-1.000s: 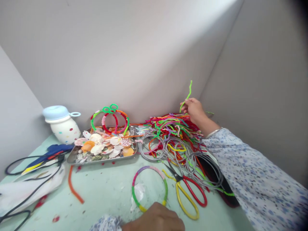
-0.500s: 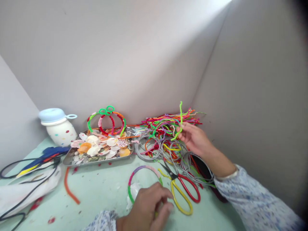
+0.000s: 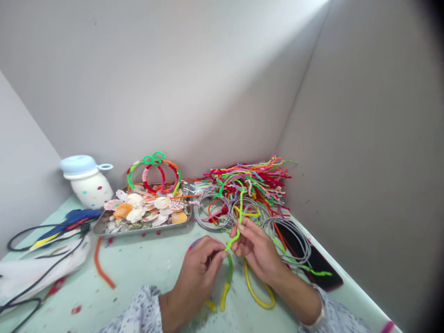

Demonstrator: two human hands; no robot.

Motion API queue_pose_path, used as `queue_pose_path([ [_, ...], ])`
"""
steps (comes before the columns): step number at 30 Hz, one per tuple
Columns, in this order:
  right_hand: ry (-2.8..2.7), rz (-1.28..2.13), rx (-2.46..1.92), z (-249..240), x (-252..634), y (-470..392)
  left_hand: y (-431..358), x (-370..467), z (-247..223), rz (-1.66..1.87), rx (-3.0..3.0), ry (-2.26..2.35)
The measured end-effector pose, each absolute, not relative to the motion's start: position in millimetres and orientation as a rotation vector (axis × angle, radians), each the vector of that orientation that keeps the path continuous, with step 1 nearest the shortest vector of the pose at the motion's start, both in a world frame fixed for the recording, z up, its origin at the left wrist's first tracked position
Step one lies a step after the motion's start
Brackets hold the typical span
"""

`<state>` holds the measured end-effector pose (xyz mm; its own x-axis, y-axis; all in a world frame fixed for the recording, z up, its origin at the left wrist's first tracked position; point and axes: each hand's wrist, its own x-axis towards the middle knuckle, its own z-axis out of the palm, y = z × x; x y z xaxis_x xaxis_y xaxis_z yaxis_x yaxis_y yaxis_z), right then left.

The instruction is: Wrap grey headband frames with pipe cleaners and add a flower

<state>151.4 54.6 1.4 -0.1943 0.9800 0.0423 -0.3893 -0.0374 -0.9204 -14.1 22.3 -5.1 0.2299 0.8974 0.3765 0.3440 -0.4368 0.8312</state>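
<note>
Fingers point(image 3: 250, 227) of left hand point(image 3: 194, 272) and right hand point(image 3: 266, 255) pinch a lime stem point(image 3: 240, 212), a half-hidden ring point(image 3: 230, 271) apparently beneath.

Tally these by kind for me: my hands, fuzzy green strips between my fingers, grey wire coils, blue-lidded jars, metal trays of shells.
Hands, left and right: 2
Fuzzy green strip: 1
Grey wire coils: 3
Blue-lidded jar: 1
Metal tray of shells: 1
Total: 8

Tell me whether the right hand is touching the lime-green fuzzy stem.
Touching. The head view shows the right hand gripping the lime-green fuzzy stem partway along, with the upper end sticking up above the grip.
</note>
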Motion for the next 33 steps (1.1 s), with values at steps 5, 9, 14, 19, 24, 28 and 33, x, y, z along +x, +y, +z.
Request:
queue_pose_path([
  [5,-1.425,0.543,-1.051,-10,156,46,28,-21,-2,1.192,1.783,1.234],
  [9,-1.83,0.079,-0.936,-15,159,41,31,-22,-3,1.22,1.8,1.185],
  [14,-1.942,-0.081,-0.943,-18,160,43,30,-23,-2,1.246,1.903,1.011],
  [19,-1.923,-0.038,-0.954,-14,158,40,30,-24,-2,1.29,1.912,1.034],
  [24,-1.837,0.128,-0.939,-12,152,38,30,-22,-6,1.287,1.93,1.101],
  [28,-1.792,0.202,-0.923,-11,149,37,31,-20,-6,1.273,1.934,1.105],
  [33,-1.799,0.282,-0.911,-9,149,36,33,-20,-6,1.303,1.895,1.111],
])
